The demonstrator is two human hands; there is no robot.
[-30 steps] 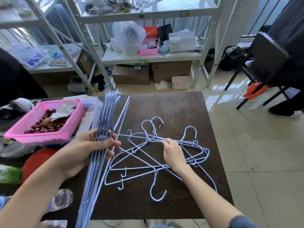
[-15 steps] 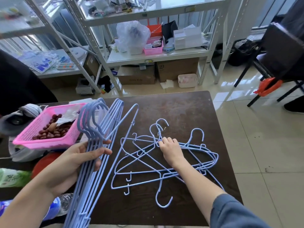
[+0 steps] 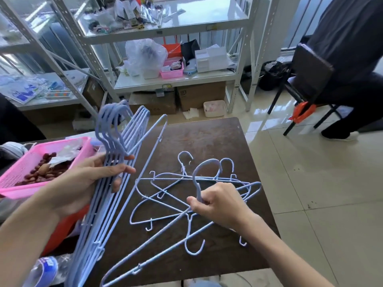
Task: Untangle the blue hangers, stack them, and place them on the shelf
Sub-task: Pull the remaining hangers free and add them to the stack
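Note:
My left hand (image 3: 87, 183) grips a stack of several blue hangers (image 3: 116, 146), held upright on edge over the table's left side, hooks pointing up. My right hand (image 3: 217, 204) pinches the neck of one blue hanger (image 3: 204, 172), its hook raised above the tangle. That hanger's long bar runs down toward the near table edge. A tangled pile of blue hangers (image 3: 165, 195) lies flat on the dark brown table (image 3: 207, 137) under and left of my right hand. The white metal shelf (image 3: 172, 81) stands beyond the table.
A pink basket (image 3: 18, 175) with dark red fruit sits at the table's left. A red object and a plastic bottle (image 3: 43, 270) lie below it. Cardboard boxes stand under the shelf. A person sits on a black chair (image 3: 310, 73) at the right.
My right hand has closed on one hanger's neck and lifted its hook off the pile. My left hand has tipped the stack more upright.

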